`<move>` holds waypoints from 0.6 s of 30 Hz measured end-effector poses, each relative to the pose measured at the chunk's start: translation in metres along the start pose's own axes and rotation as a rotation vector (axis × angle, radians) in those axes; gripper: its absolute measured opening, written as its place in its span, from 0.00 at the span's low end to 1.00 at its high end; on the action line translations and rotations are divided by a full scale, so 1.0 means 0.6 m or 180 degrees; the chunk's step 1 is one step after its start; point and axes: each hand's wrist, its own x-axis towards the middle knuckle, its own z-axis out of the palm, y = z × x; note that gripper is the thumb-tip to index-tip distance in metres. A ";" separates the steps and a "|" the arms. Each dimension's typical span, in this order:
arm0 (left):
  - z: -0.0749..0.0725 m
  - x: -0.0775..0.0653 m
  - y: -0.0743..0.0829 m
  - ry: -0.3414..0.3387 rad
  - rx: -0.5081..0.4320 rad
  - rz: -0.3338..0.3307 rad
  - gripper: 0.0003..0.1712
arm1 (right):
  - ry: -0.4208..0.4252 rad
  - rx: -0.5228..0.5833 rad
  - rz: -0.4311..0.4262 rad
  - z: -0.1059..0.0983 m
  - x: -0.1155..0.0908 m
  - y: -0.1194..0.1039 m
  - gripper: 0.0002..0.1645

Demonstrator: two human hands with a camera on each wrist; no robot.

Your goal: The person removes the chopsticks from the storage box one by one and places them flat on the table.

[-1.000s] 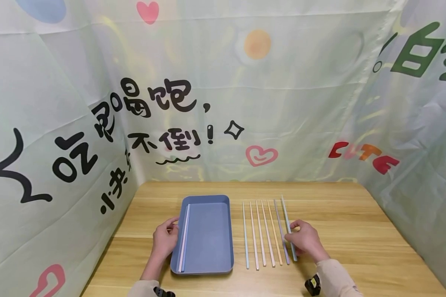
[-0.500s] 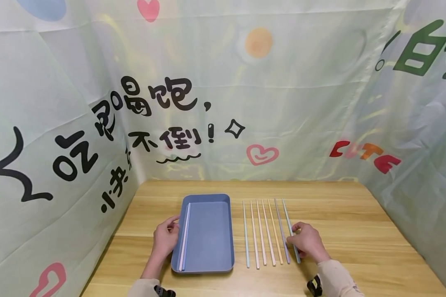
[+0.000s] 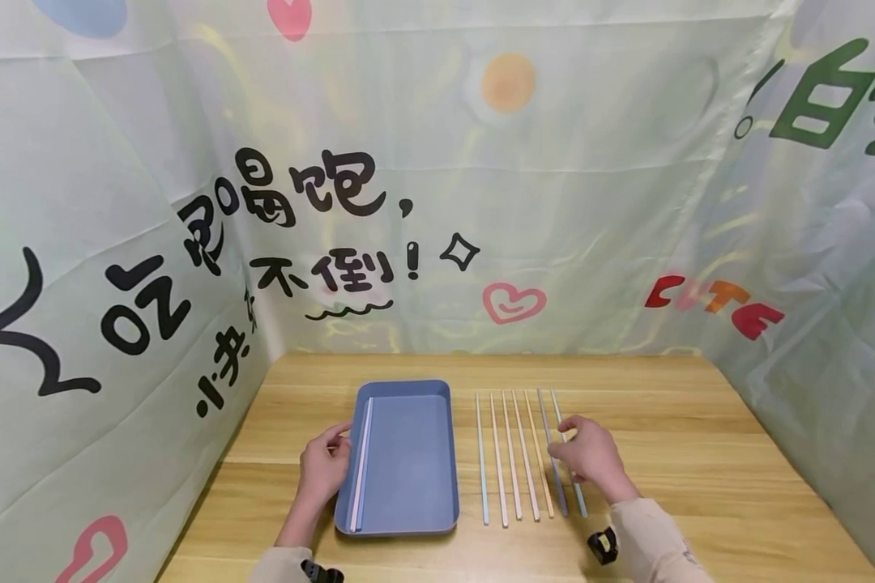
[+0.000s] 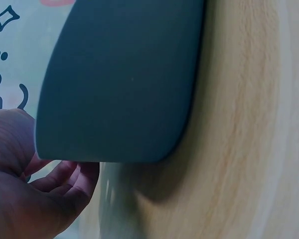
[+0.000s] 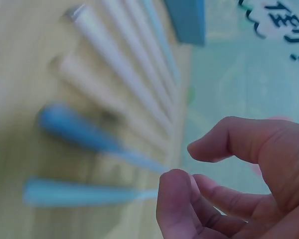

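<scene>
My left hand (image 3: 325, 468) holds the left rim of a blue rectangular tray (image 3: 454, 486), thumb over the edge and fingers against the outer wall. In the left wrist view the tray wall (image 4: 119, 84) fills the middle. A pink and a blue chopstick (image 3: 362, 494) lie side by side inside the tray. My right hand (image 3: 594, 456) hovers over the two rightmost loose chopsticks, thumb and index finger parted with nothing between them. These are a purple chopstick (image 3: 558, 490) and a teal chopstick (image 3: 579, 494); in the right wrist view their thick ends lie below the fingers.
Left of the purple one, a row of chopsticks lies on the wooden table (image 3: 671, 421): a pale blue chopstick (image 3: 482, 461), several pink ones and a yellow chopstick (image 3: 539, 453). Printed cloth (image 3: 591, 227) walls the table at the back and both sides.
The teal chopstick has come down flat on the table at the right end of the row. My right hand has let it go and moved left and slightly away from me. My left hand stays put.
</scene>
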 end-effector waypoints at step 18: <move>-0.002 0.001 0.002 0.0051 -0.0040 0.0052 0.20 | -0.0092 0.0470 -0.0515 0.144 0.002 -0.162 0.23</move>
